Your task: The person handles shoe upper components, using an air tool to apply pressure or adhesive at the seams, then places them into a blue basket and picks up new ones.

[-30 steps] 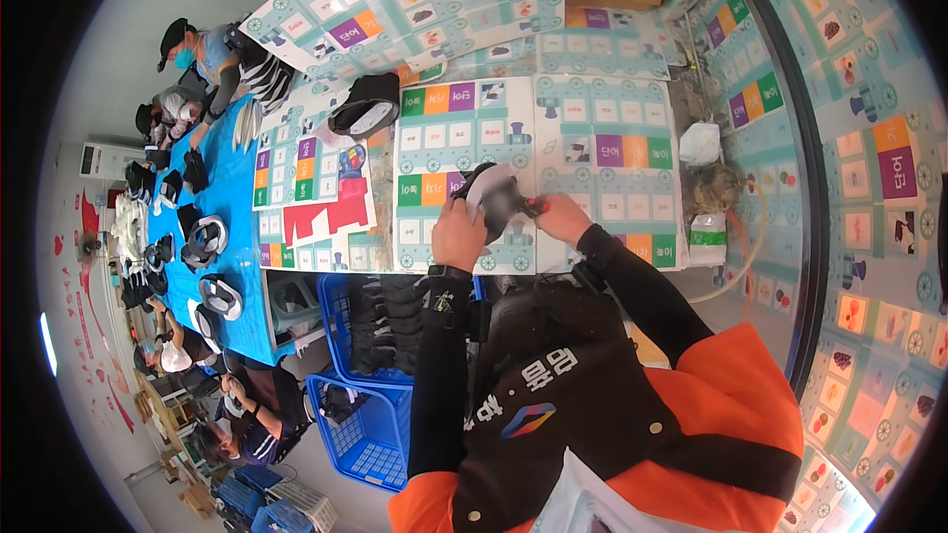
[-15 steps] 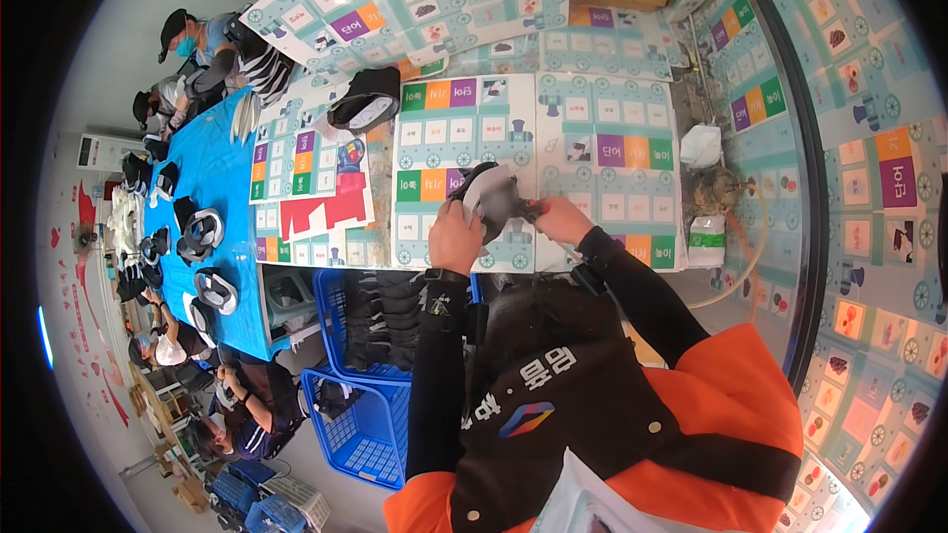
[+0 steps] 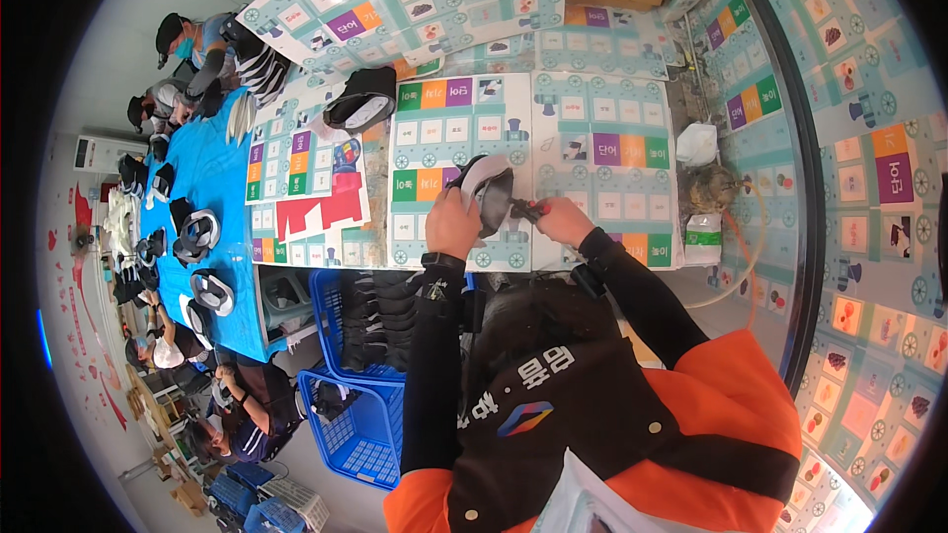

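Observation:
My left hand point(image 3: 453, 224) is closed on the side of a black and pale grey cap-like piece point(image 3: 486, 178), raised at the table's front edge. Its hollow inside is turned to the right. Closed round a small red and black tool, my right hand point(image 3: 566, 223) is just right of it; the tool point(image 3: 527, 209) resembles a spray gun and its dark tip points at the hollow. The fingers hide much of the tool. Farther back on the left, another black cap-like piece point(image 3: 362, 99) lies with its grey inside showing.
Printed boards cover the worktable point(image 3: 602, 178). A blue table point(image 3: 212, 197) on the left carries several similar pieces. Below stand blue baskets point(image 3: 360, 434), one with stacked dark pieces point(image 3: 380, 321). A hose point(image 3: 758, 247) curves at the right. Co-workers point(image 3: 247, 400) sit at left.
The held piece has turned, so more of its pale edge and hollow shows. My left hand has shifted slightly up its side; the right hand has barely moved.

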{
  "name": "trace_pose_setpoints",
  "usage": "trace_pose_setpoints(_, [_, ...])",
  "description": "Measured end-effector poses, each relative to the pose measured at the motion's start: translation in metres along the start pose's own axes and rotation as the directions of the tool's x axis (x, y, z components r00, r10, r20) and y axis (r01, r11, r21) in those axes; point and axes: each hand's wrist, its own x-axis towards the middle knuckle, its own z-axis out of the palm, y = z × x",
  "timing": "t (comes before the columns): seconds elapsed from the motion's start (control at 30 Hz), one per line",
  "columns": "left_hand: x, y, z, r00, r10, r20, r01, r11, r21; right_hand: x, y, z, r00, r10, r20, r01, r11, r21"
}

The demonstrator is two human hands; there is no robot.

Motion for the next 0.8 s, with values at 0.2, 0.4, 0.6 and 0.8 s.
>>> trace_pose_setpoints(0.2, [0.019,0.002,0.003,0.999,-0.008,0.041,0.006,0.999,0.054,0.0,-0.013,0.0,0.986,-0.106,-0.132,0.1,0.994,-0.052])
trace_pose_setpoints(0.4, [0.024,0.008,0.003,0.999,0.002,0.053,-0.005,0.999,0.05,0.002,-0.006,-0.004,0.988,-0.102,-0.113,0.088,0.988,-0.125])
trace_pose_setpoints(0.6, [0.02,0.008,0.004,0.998,-0.002,0.062,-0.001,0.999,0.054,0.001,0.001,-0.008,0.984,-0.11,-0.137,0.087,0.982,-0.166])
trace_pose_setpoints(0.8, [0.026,0.013,0.006,0.998,0.009,0.057,-0.011,0.999,0.037,0.003,0.007,-0.01,0.969,-0.084,-0.233,0.046,0.986,-0.163])
